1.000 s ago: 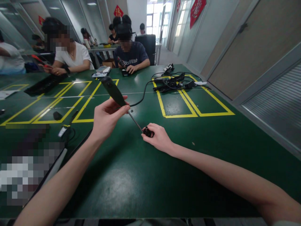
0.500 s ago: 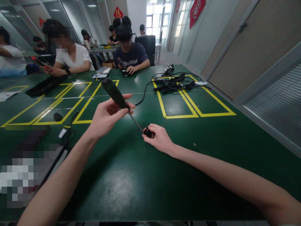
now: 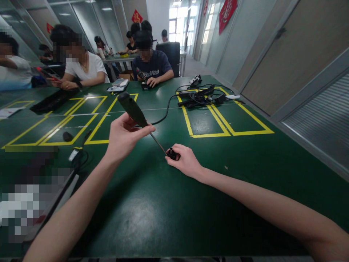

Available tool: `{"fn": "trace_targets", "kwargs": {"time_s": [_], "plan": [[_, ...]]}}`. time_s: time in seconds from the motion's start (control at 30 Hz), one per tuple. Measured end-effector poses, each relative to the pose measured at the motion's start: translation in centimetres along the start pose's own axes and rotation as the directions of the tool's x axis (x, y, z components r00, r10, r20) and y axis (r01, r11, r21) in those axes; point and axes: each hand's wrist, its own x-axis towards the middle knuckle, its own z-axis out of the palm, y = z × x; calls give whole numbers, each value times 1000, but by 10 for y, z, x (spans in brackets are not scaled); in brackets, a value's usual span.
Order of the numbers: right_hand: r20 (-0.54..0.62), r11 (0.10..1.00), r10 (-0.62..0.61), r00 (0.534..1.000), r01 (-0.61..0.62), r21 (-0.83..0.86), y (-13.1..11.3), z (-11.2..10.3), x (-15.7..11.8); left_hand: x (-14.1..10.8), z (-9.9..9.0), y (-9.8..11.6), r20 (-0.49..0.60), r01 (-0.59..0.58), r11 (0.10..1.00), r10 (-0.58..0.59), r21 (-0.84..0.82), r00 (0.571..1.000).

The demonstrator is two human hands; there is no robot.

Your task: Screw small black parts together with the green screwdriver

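My left hand (image 3: pixel 122 136) is closed round the dark handle of a screwdriver (image 3: pixel 133 111), with the thumb stretched along it. The tool leans, its thin shaft running down to the right. Its tip meets a small black part (image 3: pixel 172 154), though the exact contact point is too small to make out. My right hand (image 3: pixel 187 160) grips this part between thumb and fingers, low over the green table (image 3: pixel 169 211). A short round stub points up from the part; the fingers hide its right side.
Black cables and parts (image 3: pixel 201 96) lie heaped on yellow tape outlines at the back right. A small black piece (image 3: pixel 67 137) and a cabled tool (image 3: pixel 79 154) are at left. Across the table sit people, one (image 3: pixel 152 65) in a dark shirt handling a black object.
The fingers of my left hand have curled in behind the handle and its thumb now reaches further right. The right hand and black part stay in place.
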Motion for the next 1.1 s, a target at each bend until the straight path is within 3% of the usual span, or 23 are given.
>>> {"fn": "trace_targets", "kwargs": {"time_s": [0.23,0.53,0.8,1.1], "plan": [[9,1000,7,1000,-7,-2,1,0,-1,-4,7,-3,-64,-37,999,37,2,997],[35,1000,24,999,-24,-9,0,-2,-1,-3,0,8,128,6,1000,-6,-3,992],[27,1000,-1,1000,1,-12,2,-2,-1,-4,6,3,-4,-54,998,55,40,999],[37,1000,23,999,-23,-6,1,-2,-1,-7,25,4,-90,-96,993,101,65,991]]}}
